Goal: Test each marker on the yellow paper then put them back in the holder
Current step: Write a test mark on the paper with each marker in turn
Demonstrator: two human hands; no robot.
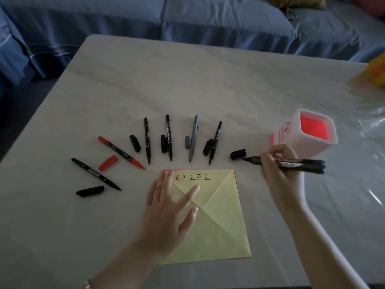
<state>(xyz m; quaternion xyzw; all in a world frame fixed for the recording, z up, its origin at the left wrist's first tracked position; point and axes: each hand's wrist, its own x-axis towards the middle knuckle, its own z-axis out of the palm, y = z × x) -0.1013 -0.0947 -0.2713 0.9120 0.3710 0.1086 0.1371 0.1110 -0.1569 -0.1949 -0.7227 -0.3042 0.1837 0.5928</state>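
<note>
- Head view, the only one: the right hand (279,170) is at the middle right of the frame. Its fingers are curled around a thick black marker (291,162) and hold it near the front.
- The marker lies almost flat across the fingers. Its bare tip points left and its back end sticks out to the right.
- The tip is not over the yellow paper (218,222). It hangs over the table (187,80), just beside the black cap (238,153). If the hand dips here, I think ink could get on the table.
- The holder (306,130) stands just above the right hand. A quick swing of the hand could bump it and knock it over.
- The left hand (173,207) lies flat on the left part of the paper, fingers straight and spread wide. It holds nothing; it only presses the paper down.
- One fingertip sits at the left end of the row of marks (192,177) near the paper's top edge. If that ink is wet, it could smear.
- If the left hand lifts, the paper may slide when the marker writes.
- Six thin markers (169,137) lie open in a fan above and left of the paper, with their caps (135,143) beside them. Left open, they may dry, and the caps could get mixed up.
</note>
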